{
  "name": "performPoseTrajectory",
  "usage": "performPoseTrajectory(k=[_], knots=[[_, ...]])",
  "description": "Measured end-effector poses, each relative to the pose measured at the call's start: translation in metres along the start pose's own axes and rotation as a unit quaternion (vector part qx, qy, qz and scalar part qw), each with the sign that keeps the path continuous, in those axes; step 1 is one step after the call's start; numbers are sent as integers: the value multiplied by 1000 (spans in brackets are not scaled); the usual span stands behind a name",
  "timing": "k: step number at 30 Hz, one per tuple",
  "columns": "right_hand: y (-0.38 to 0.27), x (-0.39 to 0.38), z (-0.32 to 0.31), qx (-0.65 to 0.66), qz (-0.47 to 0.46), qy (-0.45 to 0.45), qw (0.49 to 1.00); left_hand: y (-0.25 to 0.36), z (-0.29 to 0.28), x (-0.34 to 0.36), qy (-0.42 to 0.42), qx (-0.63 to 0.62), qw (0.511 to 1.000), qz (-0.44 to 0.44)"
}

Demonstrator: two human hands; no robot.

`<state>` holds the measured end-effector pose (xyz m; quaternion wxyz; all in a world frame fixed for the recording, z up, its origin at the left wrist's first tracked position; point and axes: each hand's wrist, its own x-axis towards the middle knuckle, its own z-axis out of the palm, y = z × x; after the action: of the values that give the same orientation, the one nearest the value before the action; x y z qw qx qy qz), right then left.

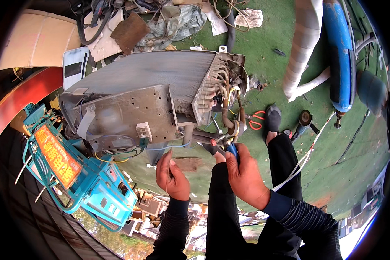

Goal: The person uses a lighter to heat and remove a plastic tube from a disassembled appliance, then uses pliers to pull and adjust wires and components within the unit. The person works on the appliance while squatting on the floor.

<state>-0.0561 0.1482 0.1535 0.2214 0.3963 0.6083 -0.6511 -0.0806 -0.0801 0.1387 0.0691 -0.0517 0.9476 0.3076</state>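
A worker's right hand [247, 177], between 4 and 5 o'clock, closes around a blue-handled tool [232, 151] whose metal stem rises beside the bent pipes [225, 97] of a finned coil unit [160, 69] stretching from the centre toward 10 o'clock. At 7 o'clock, the left hand [172, 177] hangs with curled fingers below the unit's drilled metal plate [125, 112]; whether it pinches anything cannot be told. The step in hand appears to be work on the pipe joints with what may be a torch, though no flame shows. The next move would likely call for a steady right wrist, with the left hand clear of the tip. Bold yellow characters cover an orange sign [58, 151] near 9 o'clock, on a teal vehicle [104, 197]; the blue cylinder [339, 56] at 2 o'clock shows no readable writing
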Motion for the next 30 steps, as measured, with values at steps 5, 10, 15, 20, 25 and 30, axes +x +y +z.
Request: performPoseTrajectory(k=[5, 10, 15, 20, 25, 30], knots=[[18, -17, -31, -142, -81, -41, 986, 0, -33, -39, -25, 36, 997, 60], [26, -10, -26, -109, -75, 0, 991, -3, -29, -39, -19, -4, 1000, 16], [18, 13, -6, -70, -72, -8, 995, -16, 5, -1, 22, -68, 997, -13], [14, 21, 16, -2, -26, -8, 1000, -20, 21, 15, 19, -128, 989, -65], [13, 20, 35, 55, 34, 16, 998, -17, 28, 18, 8, -149, 981, -124], [11, 23, 49, 54, 67, 45, 995, -5, 30, 23, -10, -151, 980, -130]])
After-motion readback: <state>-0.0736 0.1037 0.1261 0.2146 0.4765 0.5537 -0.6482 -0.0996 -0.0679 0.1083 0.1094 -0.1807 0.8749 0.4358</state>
